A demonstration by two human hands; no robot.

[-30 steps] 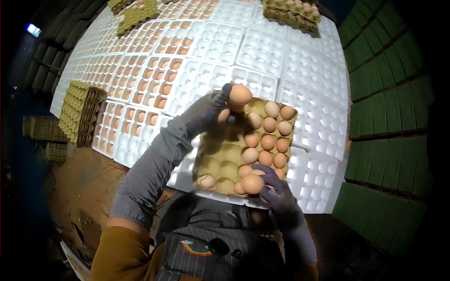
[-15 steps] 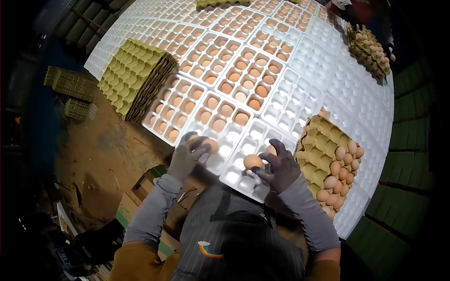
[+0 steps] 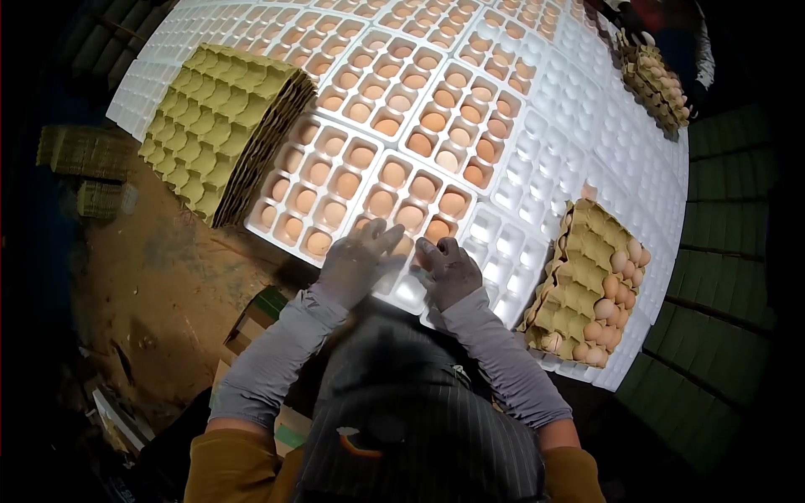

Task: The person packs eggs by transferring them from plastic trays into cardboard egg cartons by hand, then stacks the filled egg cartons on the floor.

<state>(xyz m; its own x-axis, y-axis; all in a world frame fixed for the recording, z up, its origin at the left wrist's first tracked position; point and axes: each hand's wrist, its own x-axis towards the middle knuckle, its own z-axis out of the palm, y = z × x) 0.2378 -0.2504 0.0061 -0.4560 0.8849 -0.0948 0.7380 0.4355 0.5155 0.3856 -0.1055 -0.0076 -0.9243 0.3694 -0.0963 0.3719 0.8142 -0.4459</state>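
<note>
"Left hand (image 3: 360, 264)?"
"One, blurred, over the near part of the white tray (image 3: 410, 291). Fingers bent beside an egg (image 3: 402, 246); I can't tell if they grasp it."
"Right hand (image 3: 451, 274)?"
"One, at the same tray, fingers curled downward; grip hidden."
"Other eggs (image 3: 423, 187)?"
"In the white tray's far part, one per pocket, the walls presumably keeping shells apart."
"Pulp flat (image 3: 573, 281)?"
"Right of the white tray, eggs grouped along its right side, likely placed for easy reach."
"Stack (image 3: 222, 126)?"
"Left of the white tray, probably clear of both hands."
</note>
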